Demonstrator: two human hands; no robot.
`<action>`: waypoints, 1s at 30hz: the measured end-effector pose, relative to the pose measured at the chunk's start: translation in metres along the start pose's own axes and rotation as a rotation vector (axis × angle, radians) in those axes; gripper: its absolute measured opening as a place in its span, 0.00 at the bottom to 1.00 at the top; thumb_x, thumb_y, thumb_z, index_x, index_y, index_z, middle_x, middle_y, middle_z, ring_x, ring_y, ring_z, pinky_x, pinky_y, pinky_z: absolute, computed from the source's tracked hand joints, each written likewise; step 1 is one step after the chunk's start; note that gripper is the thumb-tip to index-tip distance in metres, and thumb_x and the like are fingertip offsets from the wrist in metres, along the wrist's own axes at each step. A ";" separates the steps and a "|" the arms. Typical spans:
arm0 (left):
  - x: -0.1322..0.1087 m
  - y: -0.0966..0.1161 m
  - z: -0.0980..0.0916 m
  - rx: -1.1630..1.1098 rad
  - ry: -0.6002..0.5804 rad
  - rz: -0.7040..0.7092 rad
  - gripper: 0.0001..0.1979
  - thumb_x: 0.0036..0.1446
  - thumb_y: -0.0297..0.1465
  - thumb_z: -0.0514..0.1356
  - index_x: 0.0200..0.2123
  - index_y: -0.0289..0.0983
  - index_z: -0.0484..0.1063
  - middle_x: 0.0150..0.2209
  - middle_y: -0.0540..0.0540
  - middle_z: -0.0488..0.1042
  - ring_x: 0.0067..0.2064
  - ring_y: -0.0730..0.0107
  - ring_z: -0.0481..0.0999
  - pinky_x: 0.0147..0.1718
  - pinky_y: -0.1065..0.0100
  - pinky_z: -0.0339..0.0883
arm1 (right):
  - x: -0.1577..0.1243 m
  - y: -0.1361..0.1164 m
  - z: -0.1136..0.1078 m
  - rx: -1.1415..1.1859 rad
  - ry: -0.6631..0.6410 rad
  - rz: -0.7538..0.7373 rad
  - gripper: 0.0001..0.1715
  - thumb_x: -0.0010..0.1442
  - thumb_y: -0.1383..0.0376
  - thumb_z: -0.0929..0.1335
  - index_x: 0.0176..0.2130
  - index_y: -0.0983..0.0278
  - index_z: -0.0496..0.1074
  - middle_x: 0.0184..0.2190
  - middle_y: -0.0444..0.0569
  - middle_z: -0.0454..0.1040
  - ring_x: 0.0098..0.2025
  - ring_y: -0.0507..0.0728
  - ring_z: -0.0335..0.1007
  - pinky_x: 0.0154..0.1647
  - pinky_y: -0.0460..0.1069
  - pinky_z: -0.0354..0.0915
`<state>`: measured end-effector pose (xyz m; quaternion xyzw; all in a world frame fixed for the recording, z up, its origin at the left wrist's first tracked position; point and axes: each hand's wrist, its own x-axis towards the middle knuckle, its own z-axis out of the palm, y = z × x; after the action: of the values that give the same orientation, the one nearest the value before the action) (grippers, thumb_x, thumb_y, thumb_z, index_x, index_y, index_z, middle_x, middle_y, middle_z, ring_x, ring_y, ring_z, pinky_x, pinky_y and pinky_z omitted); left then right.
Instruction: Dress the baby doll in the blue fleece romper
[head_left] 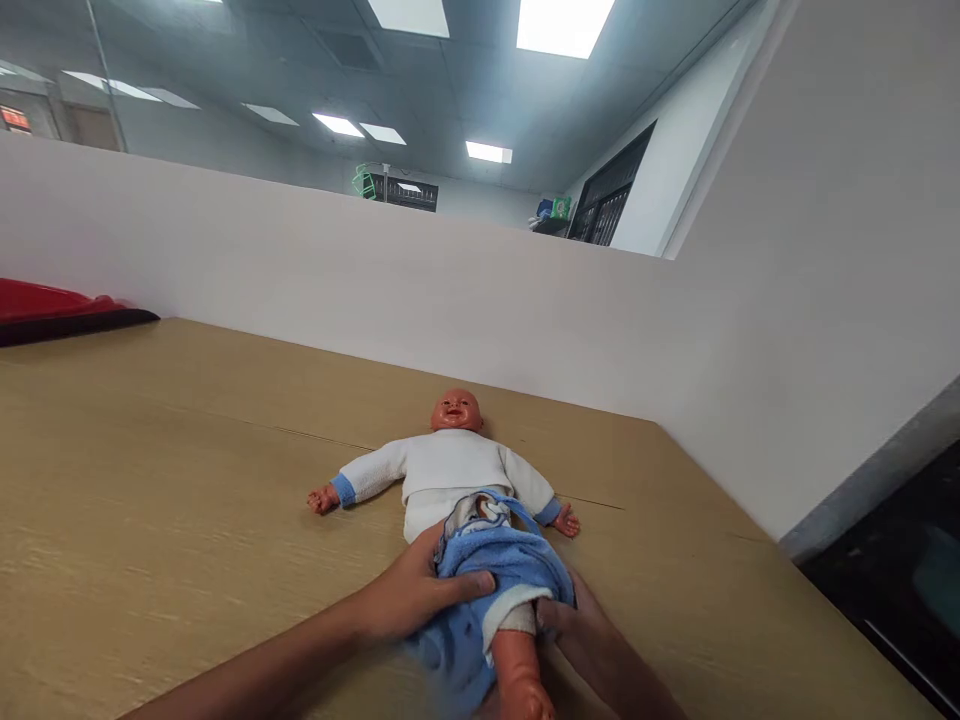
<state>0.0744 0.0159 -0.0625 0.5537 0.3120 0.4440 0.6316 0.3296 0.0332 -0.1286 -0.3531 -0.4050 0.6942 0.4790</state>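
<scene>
Head-worn view, forward and down, close-range

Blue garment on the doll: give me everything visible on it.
The blue garment looks like soft, fleecy cloth, with a white cuff and a grey-and-white patterned area near its upper edge. It sits bunched and creased around the lower body of the doll, which lies face up on the table. One leg comes out through the cuff; a lower fold is blurred. The left hand grips it, thumb across the front; the right hand holds it beside the cuff.
</scene>
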 end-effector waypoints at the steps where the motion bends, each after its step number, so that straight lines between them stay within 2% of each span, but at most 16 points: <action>1: -0.001 0.001 -0.001 0.016 -0.003 -0.015 0.44 0.52 0.51 0.77 0.63 0.34 0.69 0.60 0.38 0.78 0.63 0.46 0.74 0.64 0.55 0.68 | -0.001 -0.002 0.000 0.005 -0.028 0.009 0.42 0.40 0.49 0.86 0.51 0.59 0.80 0.52 0.56 0.83 0.56 0.71 0.78 0.61 0.63 0.70; 4: 0.000 0.005 -0.002 0.109 -0.016 -0.018 0.41 0.54 0.53 0.74 0.61 0.33 0.72 0.59 0.39 0.78 0.62 0.42 0.74 0.63 0.53 0.67 | 0.001 -0.011 0.015 0.013 -0.057 0.059 0.39 0.54 0.38 0.77 0.53 0.63 0.79 0.54 0.60 0.82 0.56 0.71 0.79 0.60 0.65 0.72; 6: 0.001 0.009 -0.002 0.222 -0.022 0.047 0.33 0.61 0.51 0.69 0.60 0.35 0.73 0.58 0.42 0.78 0.62 0.45 0.73 0.64 0.55 0.65 | 0.007 -0.016 0.027 -0.025 0.030 0.053 0.43 0.59 0.33 0.71 0.56 0.63 0.77 0.54 0.62 0.82 0.53 0.73 0.81 0.57 0.67 0.74; 8: 0.003 0.014 -0.003 0.365 0.021 0.137 0.26 0.66 0.48 0.65 0.59 0.39 0.74 0.57 0.45 0.78 0.61 0.49 0.73 0.63 0.58 0.63 | 0.014 -0.018 0.031 -0.151 0.216 -0.046 0.47 0.56 0.31 0.71 0.57 0.62 0.77 0.55 0.60 0.82 0.55 0.73 0.80 0.57 0.67 0.74; 10: 0.005 0.020 -0.007 0.544 0.095 0.182 0.23 0.67 0.49 0.63 0.55 0.40 0.75 0.54 0.45 0.79 0.56 0.51 0.74 0.59 0.59 0.64 | 0.020 -0.019 0.026 -0.328 0.376 -0.202 0.46 0.51 0.32 0.75 0.55 0.61 0.78 0.59 0.58 0.79 0.63 0.73 0.73 0.64 0.65 0.70; 12: 0.005 0.027 -0.015 0.733 0.135 0.154 0.22 0.65 0.50 0.63 0.50 0.39 0.75 0.46 0.45 0.78 0.48 0.53 0.74 0.49 0.60 0.66 | 0.022 -0.019 0.015 -0.456 0.422 -0.301 0.44 0.49 0.35 0.78 0.52 0.61 0.81 0.61 0.56 0.78 0.69 0.72 0.65 0.70 0.64 0.64; 14: 0.004 0.037 -0.025 0.882 0.123 0.069 0.23 0.61 0.50 0.65 0.47 0.38 0.74 0.39 0.47 0.76 0.41 0.56 0.73 0.40 0.63 0.63 | 0.021 -0.019 0.004 -0.467 0.399 -0.296 0.41 0.49 0.37 0.78 0.52 0.61 0.81 0.60 0.56 0.79 0.69 0.73 0.65 0.72 0.64 0.61; 17: -0.001 0.051 -0.041 0.934 -0.013 -0.094 0.25 0.54 0.50 0.71 0.47 0.39 0.76 0.37 0.49 0.74 0.39 0.58 0.72 0.34 0.65 0.58 | 0.017 -0.021 -0.001 -0.395 0.273 -0.208 0.37 0.51 0.40 0.79 0.52 0.60 0.81 0.58 0.54 0.80 0.65 0.71 0.69 0.70 0.63 0.61; 20: -0.006 0.060 -0.054 0.872 -0.102 -0.204 0.24 0.52 0.50 0.72 0.44 0.40 0.77 0.37 0.51 0.74 0.40 0.58 0.72 0.35 0.67 0.59 | 0.016 -0.032 0.007 -0.422 0.065 -0.189 0.28 0.55 0.44 0.78 0.47 0.59 0.82 0.45 0.48 0.82 0.51 0.66 0.75 0.55 0.56 0.69; 23: -0.007 0.059 -0.063 0.799 -0.013 -0.229 0.26 0.52 0.52 0.72 0.45 0.40 0.78 0.39 0.50 0.77 0.44 0.55 0.74 0.40 0.66 0.63 | 0.024 -0.051 0.020 -0.564 -0.028 -0.228 0.22 0.59 0.45 0.76 0.38 0.60 0.81 0.33 0.44 0.75 0.39 0.60 0.69 0.41 0.50 0.65; 25: -0.004 0.057 -0.066 0.719 0.014 -0.195 0.27 0.55 0.53 0.70 0.48 0.39 0.79 0.45 0.48 0.79 0.49 0.51 0.76 0.47 0.64 0.66 | 0.035 -0.061 0.025 -0.603 -0.029 -0.247 0.24 0.59 0.43 0.76 0.35 0.61 0.78 0.31 0.43 0.72 0.39 0.59 0.67 0.40 0.49 0.63; 27: 0.000 0.055 -0.067 0.597 -0.016 -0.138 0.27 0.59 0.53 0.68 0.52 0.40 0.78 0.52 0.47 0.80 0.57 0.48 0.75 0.56 0.61 0.67 | 0.050 -0.064 0.027 -0.588 -0.007 -0.253 0.28 0.57 0.40 0.75 0.35 0.61 0.75 0.32 0.42 0.72 0.38 0.59 0.67 0.40 0.49 0.63; 30: 0.006 0.049 -0.066 0.435 -0.064 -0.102 0.30 0.60 0.53 0.68 0.59 0.42 0.75 0.61 0.45 0.77 0.66 0.47 0.70 0.66 0.57 0.63 | 0.072 -0.054 0.024 -0.563 0.040 -0.238 0.33 0.55 0.34 0.74 0.37 0.60 0.73 0.31 0.41 0.72 0.35 0.58 0.67 0.39 0.49 0.63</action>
<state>0.0074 0.0489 -0.0268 0.6742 0.4077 0.3161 0.5286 0.3079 0.1078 -0.0767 -0.4353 -0.6105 0.4866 0.4483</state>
